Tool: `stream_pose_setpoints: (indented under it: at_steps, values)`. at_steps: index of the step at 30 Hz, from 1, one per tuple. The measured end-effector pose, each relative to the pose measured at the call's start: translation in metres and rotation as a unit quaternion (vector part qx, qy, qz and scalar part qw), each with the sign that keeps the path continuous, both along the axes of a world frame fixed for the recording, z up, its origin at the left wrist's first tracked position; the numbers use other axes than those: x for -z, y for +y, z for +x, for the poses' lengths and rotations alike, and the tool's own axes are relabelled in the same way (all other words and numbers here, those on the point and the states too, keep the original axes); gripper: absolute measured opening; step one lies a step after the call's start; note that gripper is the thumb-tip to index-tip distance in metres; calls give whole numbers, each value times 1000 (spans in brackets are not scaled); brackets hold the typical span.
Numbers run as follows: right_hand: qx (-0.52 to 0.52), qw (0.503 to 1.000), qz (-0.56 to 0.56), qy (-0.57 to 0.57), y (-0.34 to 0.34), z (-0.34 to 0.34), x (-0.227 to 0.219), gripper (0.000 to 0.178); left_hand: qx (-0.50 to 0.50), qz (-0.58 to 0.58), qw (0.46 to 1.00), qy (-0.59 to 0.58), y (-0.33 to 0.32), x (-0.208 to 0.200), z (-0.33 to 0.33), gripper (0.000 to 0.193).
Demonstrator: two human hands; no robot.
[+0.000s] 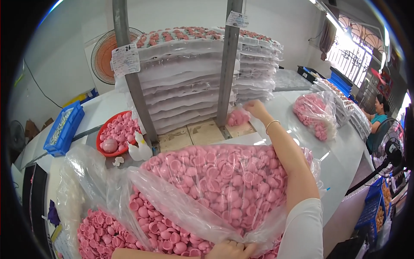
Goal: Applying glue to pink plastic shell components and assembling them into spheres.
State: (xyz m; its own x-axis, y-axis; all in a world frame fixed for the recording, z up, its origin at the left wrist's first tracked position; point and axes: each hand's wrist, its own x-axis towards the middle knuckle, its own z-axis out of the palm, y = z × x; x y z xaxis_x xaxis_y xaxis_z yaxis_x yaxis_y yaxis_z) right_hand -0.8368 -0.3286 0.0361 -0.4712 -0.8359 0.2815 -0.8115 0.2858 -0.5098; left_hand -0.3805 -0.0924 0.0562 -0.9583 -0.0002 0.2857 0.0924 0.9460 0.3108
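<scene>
A large clear plastic bag (215, 181) full of pink, rounded, hollow plastic pieces lies across the table in front of me. At the lower edge, my left hand (231, 250) has its fingers closed on the gathered film of this bag. My right arm, with a bracelet at the wrist, reaches over the bag's right side. Beyond it my right hand (257, 108) is closed at the top of a small clear bag of pink pieces (238, 117), by the foot of a metal post. Its fingertips are partly hidden.
Metal posts (230, 64) stand before stacked trays (181, 86). On the left are a red basin (101, 129) of pink pieces, a white spray bottle (140, 149) and a blue crate (64, 129). Rightward lie another pink-filled bag (315, 114), a fan (388, 142) and a seated person (377, 118).
</scene>
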Motion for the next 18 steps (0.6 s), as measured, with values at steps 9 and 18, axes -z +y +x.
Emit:
stream_pose_setpoints:
  at_steps: [9,18]
  values:
    - [-26,976,-212,-39,10,22,-26,29,1,2,1000,15,5,6,0,15]
    - [54,944,-325,-16,12,35,-45,33,-7,-26,1000,-5,5,5,1,13]
